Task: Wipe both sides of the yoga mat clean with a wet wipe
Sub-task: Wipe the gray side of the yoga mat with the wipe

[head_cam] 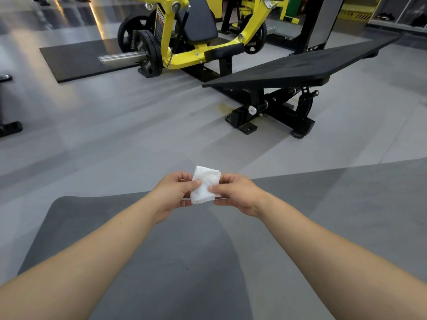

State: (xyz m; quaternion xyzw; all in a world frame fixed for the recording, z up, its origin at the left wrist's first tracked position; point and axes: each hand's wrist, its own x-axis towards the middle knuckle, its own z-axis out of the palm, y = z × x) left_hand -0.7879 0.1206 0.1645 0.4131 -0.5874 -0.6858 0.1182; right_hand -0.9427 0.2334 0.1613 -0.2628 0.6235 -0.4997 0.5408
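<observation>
Between your left hand (172, 195) and right hand (238, 195), both pinching the folded white wet wipe (205, 185) above the grey foam yoga mat (129, 229), flatten it before pressing down.

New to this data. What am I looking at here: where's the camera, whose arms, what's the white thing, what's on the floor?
There is no robot here. A person wears one wide-angle camera on the head, looking forward and down, so the two bare arms coming in from the bottom of the picture are their own.

The left hand and the right hand are held together in front of the body. Both pinch a folded white wet wipe by its sides, thumbs on top. It is in the air, not touching anything below.

Under the arms a grey yoga mat lies flat on the grey floor; its rounded far corner shows at the left.

Behind is gym gear: a black bench on a metal stand, and a yellow weight machine with black plates.
</observation>
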